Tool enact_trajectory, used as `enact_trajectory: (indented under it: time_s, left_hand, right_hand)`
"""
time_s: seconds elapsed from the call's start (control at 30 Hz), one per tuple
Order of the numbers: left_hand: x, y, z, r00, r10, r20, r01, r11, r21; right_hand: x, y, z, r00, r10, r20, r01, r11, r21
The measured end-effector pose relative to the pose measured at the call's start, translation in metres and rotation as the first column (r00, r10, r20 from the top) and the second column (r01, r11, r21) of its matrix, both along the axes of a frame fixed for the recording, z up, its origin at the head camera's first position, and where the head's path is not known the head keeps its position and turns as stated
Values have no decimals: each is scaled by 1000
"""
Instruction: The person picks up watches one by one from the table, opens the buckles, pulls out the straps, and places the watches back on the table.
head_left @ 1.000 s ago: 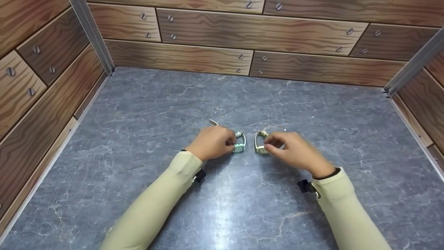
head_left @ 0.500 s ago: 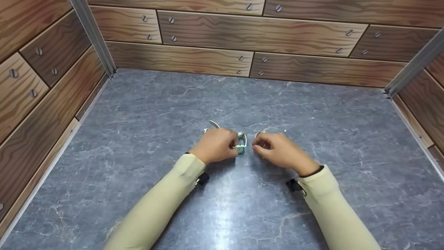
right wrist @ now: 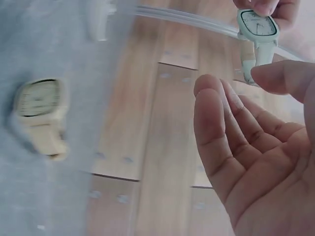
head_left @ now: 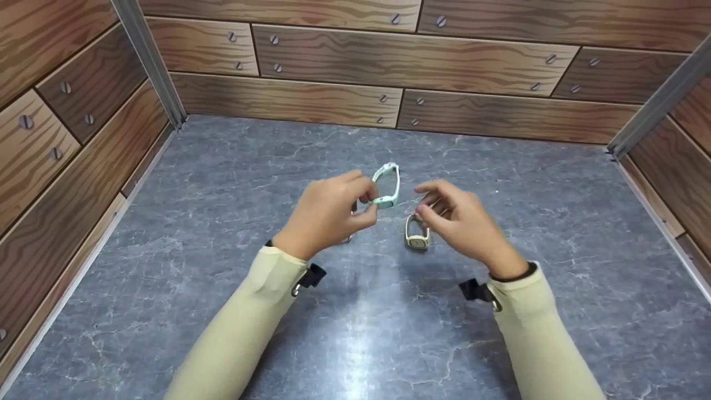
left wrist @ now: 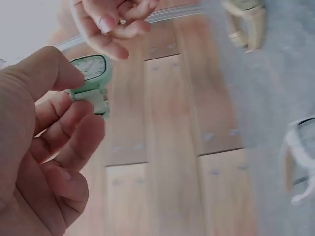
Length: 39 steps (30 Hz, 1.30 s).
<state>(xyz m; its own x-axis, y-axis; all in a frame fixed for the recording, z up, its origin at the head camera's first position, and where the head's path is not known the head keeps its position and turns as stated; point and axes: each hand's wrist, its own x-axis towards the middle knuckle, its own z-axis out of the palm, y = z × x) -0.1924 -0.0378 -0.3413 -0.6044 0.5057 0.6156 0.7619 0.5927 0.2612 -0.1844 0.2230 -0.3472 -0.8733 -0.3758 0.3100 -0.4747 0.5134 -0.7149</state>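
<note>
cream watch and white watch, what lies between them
Only bare table lies between the cream watch and the white watch; the left wrist view shows it.

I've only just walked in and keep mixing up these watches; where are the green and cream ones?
Green watch [left wrist: 93, 68]: left wrist view, on its dial.
Cream watch [right wrist: 40, 102]: right wrist view, on its dial.

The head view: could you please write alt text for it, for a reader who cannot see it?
A person's left hand pinches a mint-green watch above a grey marbled table, while the empty right hand hovers near a cream watch on the table. Wood-patterned panels stand along the back and both sides.
</note>
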Motion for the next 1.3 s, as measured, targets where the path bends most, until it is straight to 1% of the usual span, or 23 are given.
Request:
enact_trajectory:
  time_s: [0.1, 0.2, 0.3, 0.4, 0.5, 0.6, 0.73, 0.87, 0.93, 1.03, 1.13, 1.2, 1.3]
  left_hand:
    - [9, -3, 12, 994, -43, -100, 49, 997, 56]
    - [19, -2, 22, 979, -100, -179, 115, 991, 75]
    - [27, 2, 29, 960, -156, -231, 175, 983, 60]
    - [33, 4, 33, 946, -187, -264, 200, 980, 23]
    - [36, 4, 33, 937, -221, -270, 226, 974, -14]
    - [37, 5, 32, 931, -251, -263, 252, 967, -33]
    - [39, 6, 30, 927, -265, -265, 260, 964, -51]
    - [39, 8, 27, 926, -274, -260, 264, 962, -75]
    - [39, 8, 27, 925, -284, -252, 273, 959, -78]
    - [40, 8, 26, 923, -300, -242, 291, 954, -73]
    - [41, 8, 25, 921, -312, -231, 303, 950, -74]
    - [41, 8, 25, 922, -316, -223, 304, 949, -88]
    - [40, 8, 25, 924, -318, -211, 302, 947, -108]
  right_hand:
    - [12, 2, 13, 997, 6, -73, -8, 1000, -22]
    - [23, 4, 25, 990, 24, -138, -30, 999, -41]
    - [33, 6, 34, 983, 41, -182, -52, 997, -54]
    - [39, 7, 40, 980, 51, -191, -69, 994, -89]
    - [41, 7, 41, 986, 61, -158, -83, 987, -140]
    - [40, 6, 40, 990, 79, -115, -98, 980, -175]
    - [38, 6, 37, 990, 117, -74, -130, 973, -192]
    - [37, 9, 35, 986, 163, -47, -169, 964, -207]
    - [37, 8, 35, 987, 158, -17, -158, 964, -214]
    - [36, 5, 36, 993, 111, 38, -100, 970, -221]
    - [35, 4, 36, 994, 72, 84, -51, 973, -227]
    - [35, 4, 36, 993, 75, 96, -50, 971, -233]
    - [33, 4, 36, 990, 97, 98, -72, 969, -235]
